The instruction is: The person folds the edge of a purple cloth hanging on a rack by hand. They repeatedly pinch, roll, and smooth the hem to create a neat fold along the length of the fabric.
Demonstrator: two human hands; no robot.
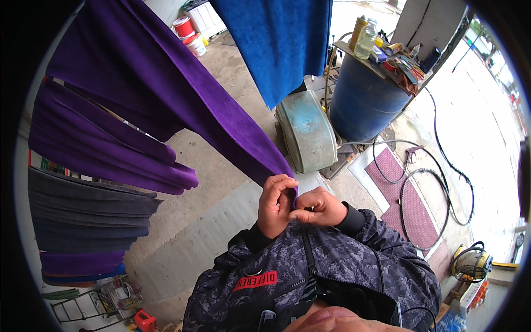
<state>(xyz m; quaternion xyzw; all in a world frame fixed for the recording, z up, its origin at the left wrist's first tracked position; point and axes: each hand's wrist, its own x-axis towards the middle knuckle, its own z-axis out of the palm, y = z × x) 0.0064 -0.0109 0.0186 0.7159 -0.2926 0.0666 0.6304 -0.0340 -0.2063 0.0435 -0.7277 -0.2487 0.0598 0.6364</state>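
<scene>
A long purple cloth (232, 120) stretches from the upper left down to my chest, its end gathered between my hands. My left hand (274, 205) has its fingers curled around the edge of this cloth. Close beside it on the right, my right hand (318, 207) pinches the very end of the cloth between thumb and fingers. More folded purple cloth (112, 145) hangs at the left, above grey cloths (91, 207). A blue cloth (286, 45) hangs at the top centre.
Bottles and tools crowd a board on a blue barrel (365, 99). Beside it stands a worn greenish box-like object (309, 133). A coiled black hose (404, 199) with a spray gun (413, 154) lies right. Wire racks (99, 303) and buckets (183, 27) stand at the left and top.
</scene>
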